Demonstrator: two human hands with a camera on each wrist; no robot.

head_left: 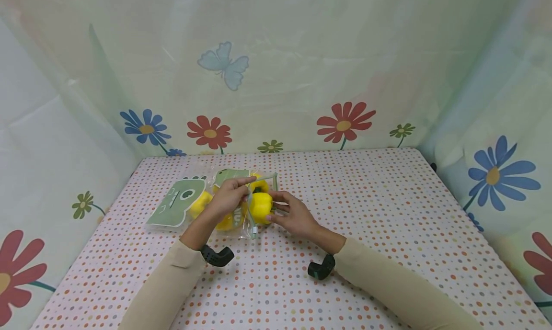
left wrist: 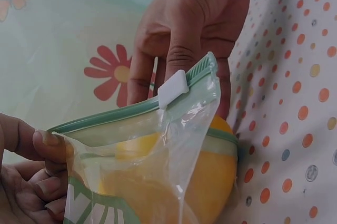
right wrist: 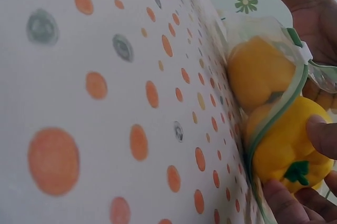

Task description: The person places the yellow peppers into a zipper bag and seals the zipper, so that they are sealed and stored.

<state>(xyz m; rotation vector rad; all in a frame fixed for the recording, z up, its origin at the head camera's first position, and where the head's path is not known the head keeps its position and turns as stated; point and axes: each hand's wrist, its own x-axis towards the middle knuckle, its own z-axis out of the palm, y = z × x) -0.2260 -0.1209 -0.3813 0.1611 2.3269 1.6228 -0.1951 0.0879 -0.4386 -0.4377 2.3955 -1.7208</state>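
Note:
My left hand (head_left: 228, 197) pinches the edge of a clear zip bag (left wrist: 158, 166) between thumb and fingers, close to its mouth. The bag has a green seal strip and a white slider (left wrist: 172, 89). With spread fingertips, my right hand (head_left: 297, 217) grips a yellow bell pepper (head_left: 261, 208) at that mouth. Its green stem (right wrist: 297, 172) faces the right palm, and the seal strip runs along its far side. Another yellow pepper (right wrist: 258, 71) lies inside the bag, seen through the plastic. One more pepper (head_left: 258, 184) shows behind the gripped one.
On the left lies a clear bag (head_left: 177, 203) with a green one-eyed cartoon print and a yellow pepper (head_left: 200, 203) in it. A dotted cloth covers the table (head_left: 366, 200). Floral sheets (head_left: 280, 90) stand behind and at both sides.

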